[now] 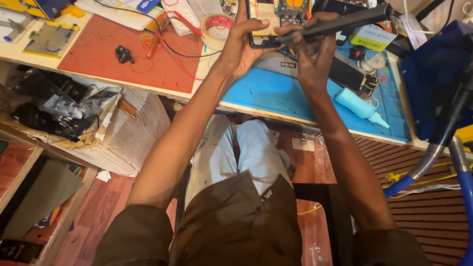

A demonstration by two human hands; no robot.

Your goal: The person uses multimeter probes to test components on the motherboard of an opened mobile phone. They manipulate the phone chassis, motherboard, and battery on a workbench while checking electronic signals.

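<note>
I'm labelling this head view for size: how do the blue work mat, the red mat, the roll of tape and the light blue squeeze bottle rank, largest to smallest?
1. Blue work mat, partly hidden by the arms.
2. Red mat, close in size, so their order is unsure.
3. Light blue squeeze bottle.
4. Roll of tape, similar to the bottle.

Under my wrists lies a bright blue rubber work mat (276, 96), and a pale turquoise squeeze bottle (358, 106) rests at its right. Upper left, a brick-red flat pad (98, 49). My long pen-shaped tool (345, 22) is matte black; my trousers (236, 152) are light grey-blue.
</note>
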